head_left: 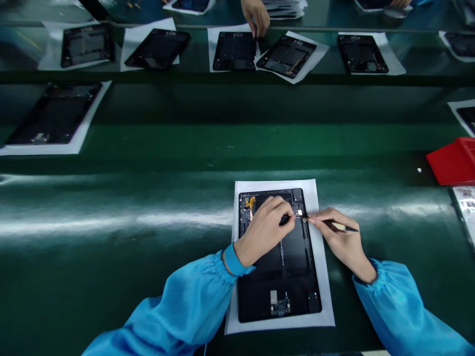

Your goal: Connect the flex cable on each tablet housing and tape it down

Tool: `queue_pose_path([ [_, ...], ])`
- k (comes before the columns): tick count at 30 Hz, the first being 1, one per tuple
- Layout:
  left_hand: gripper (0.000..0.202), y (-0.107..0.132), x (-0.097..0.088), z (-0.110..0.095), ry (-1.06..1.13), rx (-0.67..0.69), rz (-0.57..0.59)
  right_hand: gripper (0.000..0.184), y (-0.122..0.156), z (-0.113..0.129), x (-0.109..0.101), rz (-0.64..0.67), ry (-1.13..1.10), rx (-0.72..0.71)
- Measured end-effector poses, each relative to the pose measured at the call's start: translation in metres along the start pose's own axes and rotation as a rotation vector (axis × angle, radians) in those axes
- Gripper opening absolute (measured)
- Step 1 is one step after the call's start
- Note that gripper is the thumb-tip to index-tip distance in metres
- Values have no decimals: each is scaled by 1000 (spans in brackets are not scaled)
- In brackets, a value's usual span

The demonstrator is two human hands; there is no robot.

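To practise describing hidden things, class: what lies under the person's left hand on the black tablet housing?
The left hand covers the upper part of the black tablet housing. An orange flex strip shows just beyond the fingers; whatever lies directly beneath the palm is covered and cannot be seen.

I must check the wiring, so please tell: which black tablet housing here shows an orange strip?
The nearest one, under the left hand and by the right hand. Its orange strip sits top left; the farther housings show none.

passage on green bench [148, 143] around tablet housing [278, 282], red tray [452, 160] far right
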State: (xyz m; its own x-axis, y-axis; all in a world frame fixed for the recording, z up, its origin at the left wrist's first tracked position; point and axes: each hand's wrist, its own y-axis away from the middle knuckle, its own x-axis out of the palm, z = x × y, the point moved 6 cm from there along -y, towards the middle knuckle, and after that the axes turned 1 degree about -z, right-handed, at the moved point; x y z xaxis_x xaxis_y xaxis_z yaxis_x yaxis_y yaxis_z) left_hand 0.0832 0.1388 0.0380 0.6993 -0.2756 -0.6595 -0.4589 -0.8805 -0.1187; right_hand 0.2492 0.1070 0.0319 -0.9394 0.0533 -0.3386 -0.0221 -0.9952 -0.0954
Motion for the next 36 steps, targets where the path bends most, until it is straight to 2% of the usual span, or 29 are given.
queue_pose_path([
  [8,10,1,-1,1,56,-60,-23,9,1,-5,-6,-99,12,38],
  [19,16,-1,-5,4,107,-100,-40,10,1,-5,-2,-85,-37,28],
  [28,14,-1,-4,4,96,-105,-48,6,4,-1,-1,-81,-38,-44],
  [36,12,0,-6,3,82,-123,-26,7,4,3,-1,-76,8,4],
])
